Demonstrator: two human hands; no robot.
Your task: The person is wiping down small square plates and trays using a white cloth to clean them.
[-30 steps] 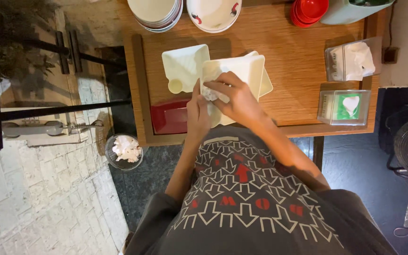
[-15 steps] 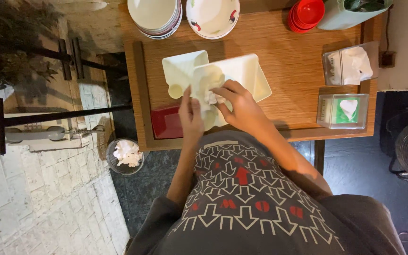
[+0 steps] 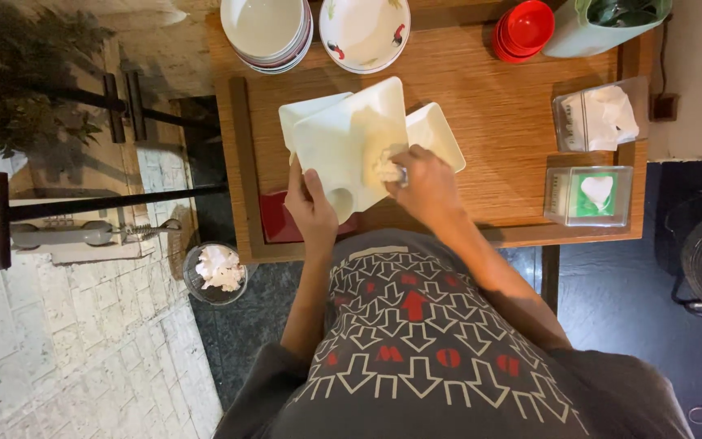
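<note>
Wooden counter over dark floor. Near the front edge, a white rectangular plate gripped at its lower corner by the left hand, tilted; crumpled tissue pinched in the right hand, pressed against the plate. Bowls stacked along the back edge.

Top bowls cut off by frame edge
</note>
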